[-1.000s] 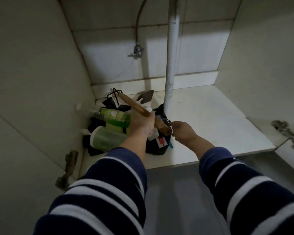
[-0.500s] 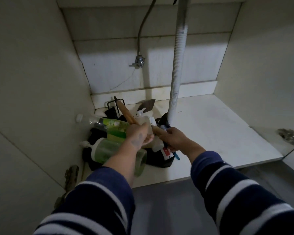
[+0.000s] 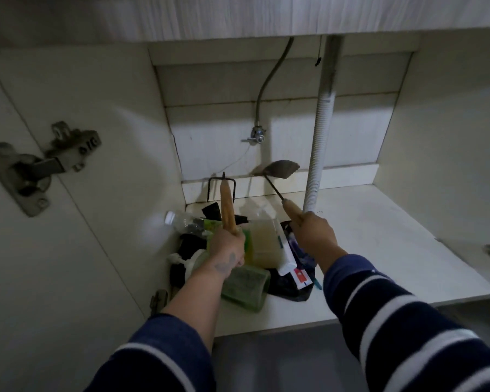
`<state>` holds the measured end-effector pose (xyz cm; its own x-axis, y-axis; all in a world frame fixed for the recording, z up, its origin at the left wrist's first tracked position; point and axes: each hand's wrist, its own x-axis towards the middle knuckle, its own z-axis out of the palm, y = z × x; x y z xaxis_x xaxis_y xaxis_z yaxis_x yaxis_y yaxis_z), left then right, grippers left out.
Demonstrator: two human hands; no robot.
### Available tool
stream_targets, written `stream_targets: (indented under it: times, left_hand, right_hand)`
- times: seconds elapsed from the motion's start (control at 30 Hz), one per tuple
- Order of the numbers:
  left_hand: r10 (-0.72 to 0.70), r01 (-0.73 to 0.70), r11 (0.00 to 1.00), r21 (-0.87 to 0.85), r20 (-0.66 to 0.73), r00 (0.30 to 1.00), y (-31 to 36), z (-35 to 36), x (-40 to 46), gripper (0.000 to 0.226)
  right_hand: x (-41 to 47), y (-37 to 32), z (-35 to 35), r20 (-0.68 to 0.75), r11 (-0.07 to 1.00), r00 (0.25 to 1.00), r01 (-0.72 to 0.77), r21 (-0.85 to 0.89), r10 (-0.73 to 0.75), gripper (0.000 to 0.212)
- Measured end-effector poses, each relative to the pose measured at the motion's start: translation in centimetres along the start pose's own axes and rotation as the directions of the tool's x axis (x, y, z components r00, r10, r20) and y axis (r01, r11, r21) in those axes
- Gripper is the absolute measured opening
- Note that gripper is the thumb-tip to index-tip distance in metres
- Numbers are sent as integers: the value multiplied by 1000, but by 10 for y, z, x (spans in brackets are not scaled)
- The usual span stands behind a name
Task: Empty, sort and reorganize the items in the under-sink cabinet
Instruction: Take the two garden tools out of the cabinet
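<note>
left hand (image 3: 229, 251) grips the raised fork tool (image 3: 226, 205), right hand (image 3: 313, 236) now grips the trowel (image 3: 280, 176) beside the drain hose (image 3: 317, 162), cabinet floor (image 3: 379, 250) bare to the right.

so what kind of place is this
Most likely the cabinet under a sink: a ribbed drain hose and a supply valve on the back wall, a door hinge at left.

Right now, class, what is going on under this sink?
A person in a striped top is clearing out the cabinet. The left hand grips the wooden handle of a small hand rake, and the right hand grips a hand hoe; both tools are lifted above the pile. Still lying on the cabinet floor at the left are a green bottle, a clear bottle, a yellowish container and a black bag. The white drain hose stands behind.
</note>
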<state>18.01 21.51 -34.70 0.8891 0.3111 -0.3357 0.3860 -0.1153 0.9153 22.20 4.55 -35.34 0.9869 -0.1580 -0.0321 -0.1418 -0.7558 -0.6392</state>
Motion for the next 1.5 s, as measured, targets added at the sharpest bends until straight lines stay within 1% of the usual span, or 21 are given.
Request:
stream_targets:
  times: [0.07, 0.13, 0.23, 0.3, 0.4, 0.43, 0.47, 0.57, 0.7, 0.73, 0.8, 0.9, 0.97, 1.03, 1.13, 1.2, 1.27, 1.33, 1.4, 1.47, 1.5]
  left_hand:
    - [73, -72, 996, 48, -15, 997, 3, -4, -10, 15]
    - [131, -128, 989, 78, -30, 991, 8, -9, -23, 19]
    - [170, -164, 981, 108, -50, 984, 19, -18, -55, 18]
    - [151, -147, 986, 80, -43, 988, 27, -27, -80, 16]
    - [120, -119, 992, 36, -41, 992, 40, -38, -115, 11]
    - [109, -108, 994, 24, -39, 993, 44, -41, -124, 10]
    - [92, -92, 996, 4, -28, 995, 47, -44, -137, 9]
    - [74, -74, 996, -43, 16, 997, 49, -49, -185, 10]
    - [138, -139, 990, 31, 29, 990, 48, -46, -234, 19]
    - [154, -155, 987, 30, 46, 987, 50, -44, -246, 23]
    - [168, -169, 986, -7, 133, 977, 56, -38, -269, 28]
    - [159, -160, 987, -17, 272, 949, 67, -22, -301, 10]
    - [185, -203, 979, 21, 328, 926, 72, -4, -314, 9]
    - [224, -254, 967, 30, 385, 896, 75, 19, -325, 1]
    - [311, -336, 942, -7, 399, 863, 68, 60, -335, 22]
    - [368, -420, 907, 34, 421, 829, 58, 88, -336, 33]
    - [379, -490, 862, 129, 477, 793, 47, 115, -333, 41]
    - [376, -543, 813, 210, 522, 766, 38, 139, -326, 38]
    - [365, -567, 790, 234, 563, 741, 27, 162, -316, 35]
    - [351, -588, 773, 238, 612, 709, 16, 184, -303, 36]
    - [372, -625, 738, 253, 621, 690, 11, 194, -297, 36]
  right_hand:
    - [-8, -8, -8, 22, 996, 1000, -9, 92, 8, 42]
    - [-23, -18, -15, 48, 972, 999, -18, 234, 7, 48]
    - [-56, -27, -30, 84, 839, 993, -119, 531, 87, 55]
    - [-81, -31, -45, 138, 781, 984, -176, 600, 116, 52]
    - [-115, -34, -68, 174, 778, 974, -223, 587, 148, 75]
    - [-125, -35, -75, 175, 779, 972, -231, 583, 158, 77]
    - [-138, -36, -85, 177, 780, 971, -237, 580, 163, 75]
    - [-183, -36, -118, 150, 790, 973, -231, 567, 177, 57]
    - [-227, -22, -152, 64, 831, 994, -109, 545, 89, 30]
    - [-236, -15, -160, 55, 833, 995, -102, 543, 87, 27]
    - [-252, 1, -176, 62, 843, 988, -151, 517, 139, 26]
    - [-271, 27, -204, 79, 830, 973, -226, 510, 217, 21]
    - [-280, 49, -224, 50, 841, 977, -206, 501, 209, 16]
    - [-290, 72, -243, -2, 851, 983, -157, 502, 182, 14]
    - [-307, 108, -268, -96, 883, 978, -123, 454, 186, 26]
    - [-316, 132, -278, -158, 899, 969, -108, 425, 191, 34]
    - [-318, 159, -283, -224, 931, 959, -84, 355, 172, 37]
    - [-317, 185, -282, -212, 971, 968, -87, 222, 136, 43]
    - [-312, 210, -277, -164, 986, 978, -110, 128, 131, 46]
    - [-305, 233, -271, -158, 983, 975, -140, 115, 158, 45]
    - [-302, 244, -268, -156, 977, 971, -160, 139, 181, 44]
